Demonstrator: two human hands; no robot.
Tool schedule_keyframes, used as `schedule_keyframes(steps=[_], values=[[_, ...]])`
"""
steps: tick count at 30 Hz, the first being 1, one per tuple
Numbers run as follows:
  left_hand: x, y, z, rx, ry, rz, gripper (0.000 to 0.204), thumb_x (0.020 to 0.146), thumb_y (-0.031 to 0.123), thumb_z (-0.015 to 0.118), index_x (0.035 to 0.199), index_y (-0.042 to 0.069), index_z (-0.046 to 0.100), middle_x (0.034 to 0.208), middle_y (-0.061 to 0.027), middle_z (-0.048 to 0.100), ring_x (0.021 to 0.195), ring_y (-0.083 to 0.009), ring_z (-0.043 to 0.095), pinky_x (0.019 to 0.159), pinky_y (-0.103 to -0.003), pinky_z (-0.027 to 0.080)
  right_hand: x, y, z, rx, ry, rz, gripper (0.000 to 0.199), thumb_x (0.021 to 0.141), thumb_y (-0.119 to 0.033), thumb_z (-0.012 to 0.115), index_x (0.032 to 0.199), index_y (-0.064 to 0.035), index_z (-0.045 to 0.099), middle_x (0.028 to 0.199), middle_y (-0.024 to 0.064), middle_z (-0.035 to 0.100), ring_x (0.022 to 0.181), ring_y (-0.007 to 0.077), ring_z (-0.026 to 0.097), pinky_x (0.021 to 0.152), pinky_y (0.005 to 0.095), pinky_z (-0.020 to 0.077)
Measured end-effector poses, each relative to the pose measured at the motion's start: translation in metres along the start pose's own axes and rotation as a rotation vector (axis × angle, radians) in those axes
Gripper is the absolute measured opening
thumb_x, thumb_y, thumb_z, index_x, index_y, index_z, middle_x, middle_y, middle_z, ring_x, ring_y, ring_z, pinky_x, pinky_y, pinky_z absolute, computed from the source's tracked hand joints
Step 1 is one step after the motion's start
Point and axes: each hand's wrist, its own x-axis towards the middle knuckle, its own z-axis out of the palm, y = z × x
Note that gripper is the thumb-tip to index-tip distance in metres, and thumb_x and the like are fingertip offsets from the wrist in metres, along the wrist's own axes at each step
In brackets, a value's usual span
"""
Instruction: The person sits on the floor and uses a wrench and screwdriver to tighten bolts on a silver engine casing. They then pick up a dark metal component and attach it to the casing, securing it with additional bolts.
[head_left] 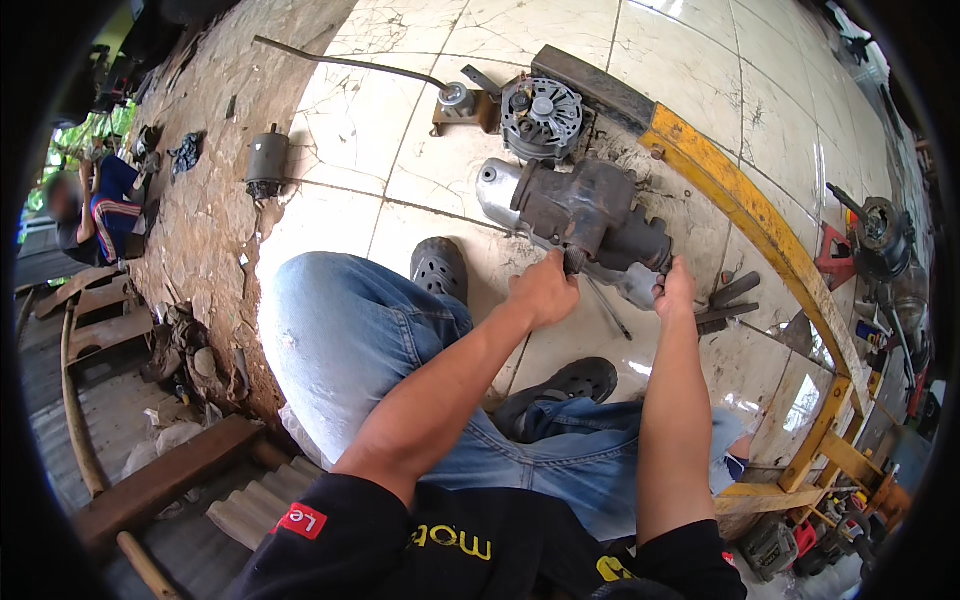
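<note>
On the tiled floor before my knees lies a greasy dark starter motor (pixel 570 205) with a silver-grey nose at its left end. My left hand (pixel 544 292) is closed at its near side, the fingers wrapped by a small dark ribbed part. At the right end, my right hand (pixel 677 288) grips the edge of the smaller cylinder, its fingertips partly hidden. A thin dark rod (pixel 610 310) lies on the tiles between my hands. Just beyond the motor sits a round finned alternator (pixel 543 115).
A yellow metal frame (pixel 750 190) arcs along the right side. Dark bars (pixel 735 290) and a brush (pixel 725 317) lie right of my right hand. Farther left are a bracketed part with a long rod (pixel 457 102) and a grey cylindrical motor (pixel 267 162). Someone sits far left.
</note>
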Motion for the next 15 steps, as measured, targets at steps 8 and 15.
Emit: schedule_keyframes(steps=[8,15], values=[[0.001,-0.002,-0.015,0.033,0.026,0.063,0.045,0.088,0.028,0.051,0.123,-0.001,0.050,0.111,-0.0270,0.062,0.110,-0.0426,0.057,0.097,-0.048,0.040,-0.009,0.010,0.003,0.125,0.000,-0.010,0.025,0.092,-0.034,0.054,0.087,-0.0099,0.058,0.070,0.0024,0.051,0.057,0.0125,0.046,0.046,0.0275,0.0339],[0.006,0.001,-0.005,0.015,0.048,0.065,0.039,0.088,0.026,0.048,0.115,-0.001,0.052,0.109,-0.0246,0.065,0.111,-0.0407,0.058,0.102,-0.058,0.030,0.008,0.056,-0.016,-0.084,0.013,-0.358,0.024,0.088,-0.027,0.057,0.095,-0.0047,0.064,0.076,0.0023,0.059,0.065,0.0143,0.052,0.056,0.0300,0.0422]])
